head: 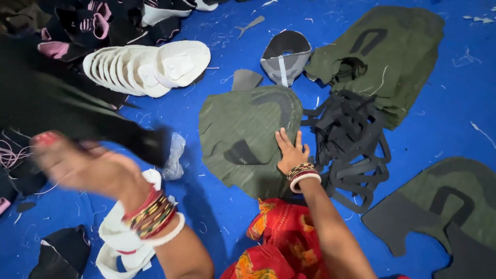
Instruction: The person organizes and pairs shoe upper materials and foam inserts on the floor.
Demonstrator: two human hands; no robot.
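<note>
A blue floor point(454, 103) (with thread scraps) fills the frame. At centre the right hand point(292, 152) lies open on an olive fabric piece point(243, 134); the blurred left hand point(77, 163) grips a black piece point(77, 124) at left.

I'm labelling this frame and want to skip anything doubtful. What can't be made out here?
Head view only:
- Left hand: motion-blurred; its grip on the black piece is unclear.
- Olive stack: the right hand covers its edge; layer count is unreadable.
- Olive piece: cut off by the right and bottom edges.
- Black strips: tangled; individual pieces can't be separated.
</note>
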